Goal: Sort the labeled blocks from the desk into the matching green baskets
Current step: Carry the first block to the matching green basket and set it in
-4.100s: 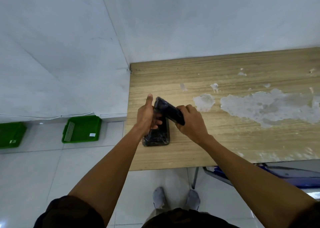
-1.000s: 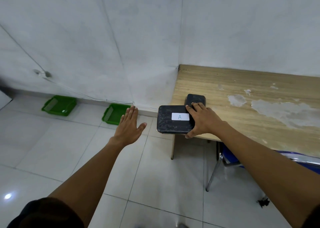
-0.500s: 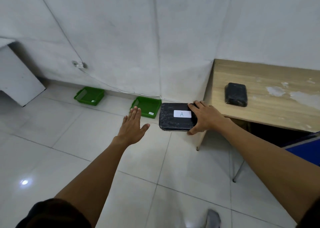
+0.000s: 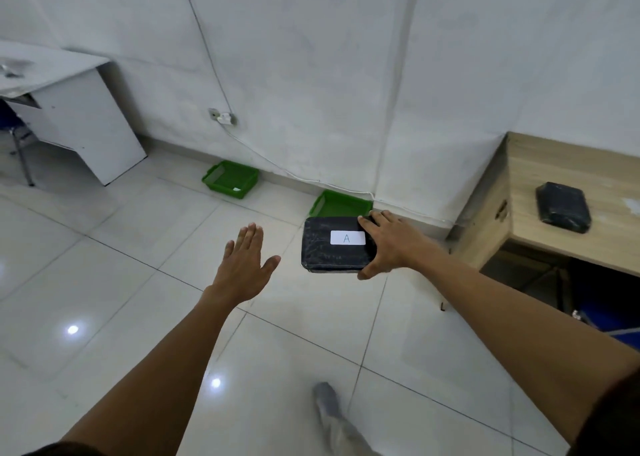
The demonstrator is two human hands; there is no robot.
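Observation:
My right hand (image 4: 388,244) grips a flat black block (image 4: 332,248) with a white label marked "A", held in the air above the floor. Just behind the block, a green basket (image 4: 341,204) sits on the floor by the wall, partly hidden by the block. A second green basket (image 4: 231,178) sits further left along the wall. My left hand (image 4: 244,265) is out in front with fingers spread, holding nothing. Another black block (image 4: 562,206) lies on the wooden desk (image 4: 540,168) at the right; no label shows on it.
A white desk (image 4: 69,109) stands at the far left. A white cable (image 4: 277,168) runs from a wall socket down along the wall behind the baskets. A blue chair (image 4: 620,317) sits under the wooden desk. My foot (image 4: 327,403) is on the tiled floor.
The view has swung left, away from the wooden desk and closer to the baskets. The "A" block in my right hand now hangs in front of the nearer basket.

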